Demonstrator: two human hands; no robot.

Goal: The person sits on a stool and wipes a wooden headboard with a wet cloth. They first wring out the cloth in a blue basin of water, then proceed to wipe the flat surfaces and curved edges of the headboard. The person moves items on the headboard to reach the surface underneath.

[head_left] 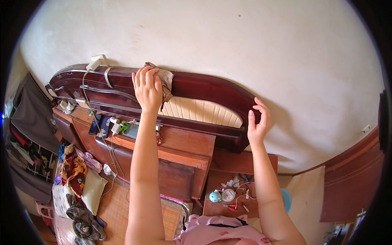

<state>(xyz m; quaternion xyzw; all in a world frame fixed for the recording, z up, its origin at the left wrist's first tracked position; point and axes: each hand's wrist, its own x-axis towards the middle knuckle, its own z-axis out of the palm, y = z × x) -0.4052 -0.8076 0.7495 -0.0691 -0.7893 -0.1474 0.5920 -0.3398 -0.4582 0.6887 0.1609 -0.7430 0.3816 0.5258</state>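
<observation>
A dark red wooden headboard [211, 84] with a pale ribbed padded panel [202, 111] stands against the wall in front of me. My left hand [148, 88] lies over a crumpled grey-brown cloth [166, 80] on the headboard's top rail. Part of the cloth is hidden under the palm, and its right side spreads out past the thumb. At the headboard's right end is my right hand [259, 122], fingers apart and holding nothing. Its fingertips are by the curved edge; whether they touch it I cannot tell.
A charger [93, 65] with a trailing cable is plugged in at upper left. Phones [105, 126] and small items lie on the wooden ledge [183, 137]. Below right, a bedside table [214, 211] holds a blue round object [215, 196] and red-handled pliers [231, 208]. Clothes [73, 171] lie on the bed mat [116, 211].
</observation>
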